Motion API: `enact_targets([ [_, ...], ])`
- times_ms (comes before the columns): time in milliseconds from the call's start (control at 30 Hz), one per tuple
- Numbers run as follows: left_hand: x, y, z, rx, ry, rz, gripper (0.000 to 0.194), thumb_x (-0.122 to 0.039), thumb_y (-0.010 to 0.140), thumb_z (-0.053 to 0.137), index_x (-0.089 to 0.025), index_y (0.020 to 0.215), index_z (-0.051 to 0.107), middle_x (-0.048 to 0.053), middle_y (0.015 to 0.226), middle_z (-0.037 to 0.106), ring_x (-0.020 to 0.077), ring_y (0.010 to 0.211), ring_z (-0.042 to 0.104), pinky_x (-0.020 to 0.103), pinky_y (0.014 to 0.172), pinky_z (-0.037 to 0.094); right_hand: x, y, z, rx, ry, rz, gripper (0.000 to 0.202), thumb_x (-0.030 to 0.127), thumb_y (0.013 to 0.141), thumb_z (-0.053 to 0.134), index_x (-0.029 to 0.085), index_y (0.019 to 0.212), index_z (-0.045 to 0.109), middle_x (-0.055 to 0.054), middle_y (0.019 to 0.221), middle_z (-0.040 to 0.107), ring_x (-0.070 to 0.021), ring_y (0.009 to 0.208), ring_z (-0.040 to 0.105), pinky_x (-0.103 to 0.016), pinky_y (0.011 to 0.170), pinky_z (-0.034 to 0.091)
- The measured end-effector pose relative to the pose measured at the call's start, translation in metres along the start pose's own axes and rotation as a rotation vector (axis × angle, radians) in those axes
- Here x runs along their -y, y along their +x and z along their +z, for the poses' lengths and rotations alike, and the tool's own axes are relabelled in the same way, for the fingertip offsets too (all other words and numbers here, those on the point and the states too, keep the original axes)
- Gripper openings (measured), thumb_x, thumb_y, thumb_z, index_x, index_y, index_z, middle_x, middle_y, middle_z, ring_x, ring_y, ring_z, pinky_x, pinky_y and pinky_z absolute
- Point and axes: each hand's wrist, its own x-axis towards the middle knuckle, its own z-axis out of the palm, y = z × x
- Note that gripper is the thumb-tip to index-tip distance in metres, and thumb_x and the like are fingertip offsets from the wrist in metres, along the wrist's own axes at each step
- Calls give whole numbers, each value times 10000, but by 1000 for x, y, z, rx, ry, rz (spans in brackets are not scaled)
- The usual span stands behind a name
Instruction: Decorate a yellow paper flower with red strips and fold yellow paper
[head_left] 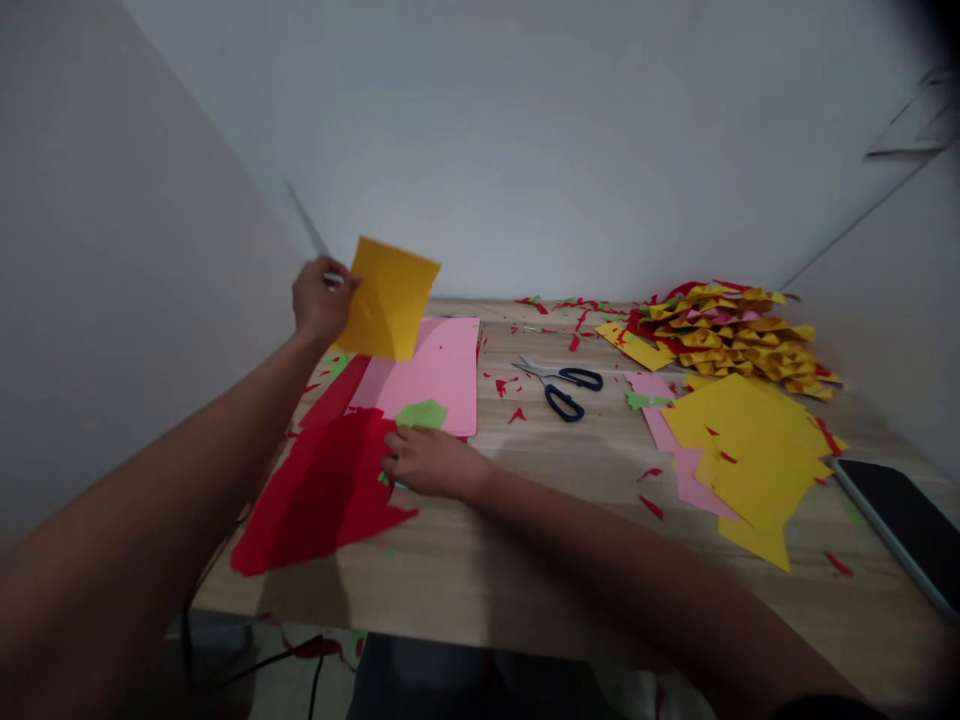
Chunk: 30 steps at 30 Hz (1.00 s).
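My left hand (324, 300) is raised over the far left of the table, its fingers closed on a square sheet of yellow paper (390, 305). A thin pale stick-like shape (306, 218) slants up from behind that hand; I cannot make out what it is. Lower down, my right hand (435, 462) rests with curled fingers at the right edge of a ragged red paper sheet (315, 500). Its fingertips appear closed on that edge. A green paper piece (422, 414) lies just beyond the knuckles, on a pink paper sheet (450, 375).
Scissors (559, 385) with dark handles lie mid-table. A pile of folded yellow, red and pink paper (742, 335) stands at the back right. Nearer are cut yellow sheets (742, 450), pink paper (694, 480) and a phone (904, 525). Red scraps (651, 507) are scattered about.
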Motion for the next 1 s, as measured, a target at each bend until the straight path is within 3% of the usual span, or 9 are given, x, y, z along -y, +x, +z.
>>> enact_targets([
  [100, -48, 27, -8, -104, -60, 58, 226, -107, 790, 691, -159, 770, 472, -78, 791, 573, 23, 650, 480, 170, 591, 340, -29, 25, -6, 54, 26, 143, 211, 162, 982, 511, 142, 1017, 718, -118, 1077, 678, -221, 1015, 609, -345, 866, 500],
  [200, -86, 21, -14, -36, -105, 173, 139, -124, 855, 628, -159, 825, 496, -60, 808, 581, 62, 734, 602, 191, 609, 379, -51, 29, -18, -1, 39, 360, 344, 364, 972, 568, 134, 1206, 672, -208, 1235, 610, -317, 1144, 567, -493, 960, 478],
  [267, -100, -4, -18, 64, -118, 251, 167, -110, 886, 605, -199, 801, 492, -50, 807, 639, 102, 767, 656, 225, 616, 421, -52, 11, -33, -188, 95, 414, 521, 469, 956, 579, 193, 1396, 535, -175, 1325, 557, -304, 1216, 528, -484, 1016, 463],
  [333, -105, -45, -21, 229, -108, 321, 118, -146, 873, 625, -198, 819, 534, -43, 853, 694, 86, 764, 680, 222, 649, 482, -45, -25, -53, -508, 130, 380, 465, 366, 988, 537, 195, 1416, 475, -139, 1308, 553, -234, 1252, 508, -403, 1081, 434],
  [433, -104, -127, -28, 441, -94, 532, 79, -209, 958, 556, -212, 1015, 612, 36, 1152, 731, 154, 1075, 687, 344, 913, 553, -23, -99, -79, -867, -45, 444, 634, 312, 892, 677, 219, 1453, 395, -171, 1403, 475, -303, 1340, 453, -515, 1112, 410],
  [567, -98, -235, -40, 676, -184, 831, 108, -175, 995, 512, -219, 1063, 583, 45, 1260, 709, 192, 1284, 595, 446, 1111, 449, 21, -199, -85, -509, -82, 449, 411, 147, 869, 678, 334, 1231, 616, -95, 1368, 578, -314, 1289, 545, -560, 1073, 459],
  [667, -93, -288, -49, 900, -184, 809, 132, -154, 998, 489, -205, 1049, 600, 39, 1294, 693, 185, 1319, 561, 419, 1170, 379, 58, -251, -69, -355, 128, 415, 244, 132, 949, 559, 246, 1132, 672, -82, 1164, 710, -231, 1194, 635, -414, 984, 560],
  [800, -89, -313, -52, 1072, -95, 663, 139, -226, 979, 550, -215, 1082, 642, 50, 1283, 682, 214, 1246, 592, 445, 1118, 411, 85, -280, -52, -328, 306, 460, 175, 187, 987, 531, 205, 1056, 691, -69, 1080, 756, -185, 1146, 676, -338, 928, 595],
  [1000, -95, -312, -50, 1009, -104, 546, 84, -229, 951, 600, -220, 983, 677, 20, 1037, 728, 193, 958, 617, 366, 862, 468, 76, -269, -60, -351, 425, 663, 134, 149, 953, 553, 205, 1014, 658, -39, 971, 761, -168, 984, 716, -319, 872, 594],
])
